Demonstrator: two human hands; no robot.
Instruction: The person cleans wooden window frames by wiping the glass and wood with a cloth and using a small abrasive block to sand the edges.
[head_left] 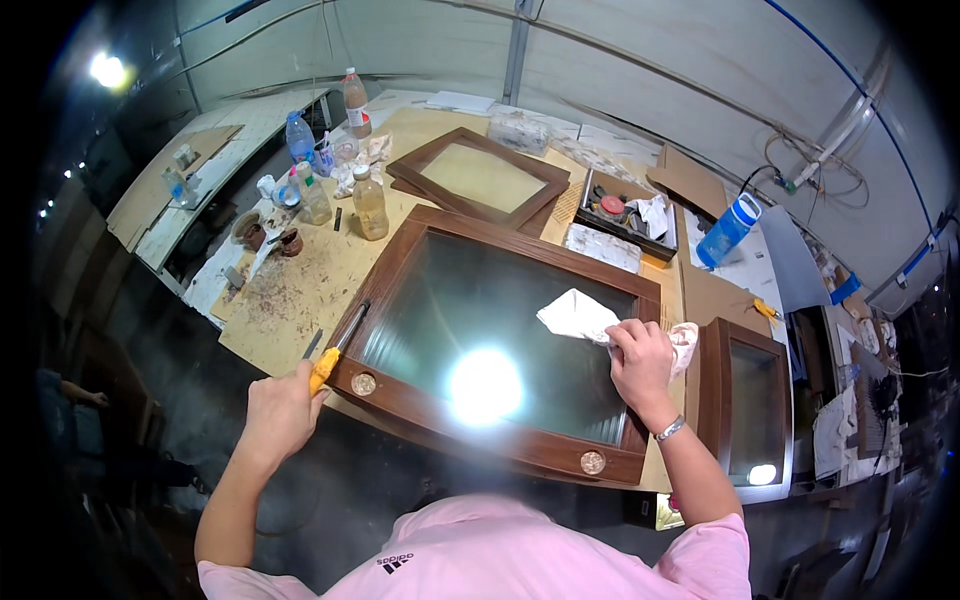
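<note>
Framed glass panel (490, 350): brown wood frame lying flat on the plywood workbench (300, 290), two round knobs on its near rail.
Blue water bottle (728, 230): upright, right of the black tray.
Amber bottles (370, 203): clear plastic, behind the frame's far left corner.
White cloth (578, 316): right hand (640, 358) grips it against the glass.
Yellow-handled tool (332, 355): left hand (283, 410) clenched around it, at the frame's left edge.

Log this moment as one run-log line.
left hand: grips yellow-handled tool at frame edge | right hand: presses white cloth on glass | wood-framed glass panel: flat on workbench
</note>
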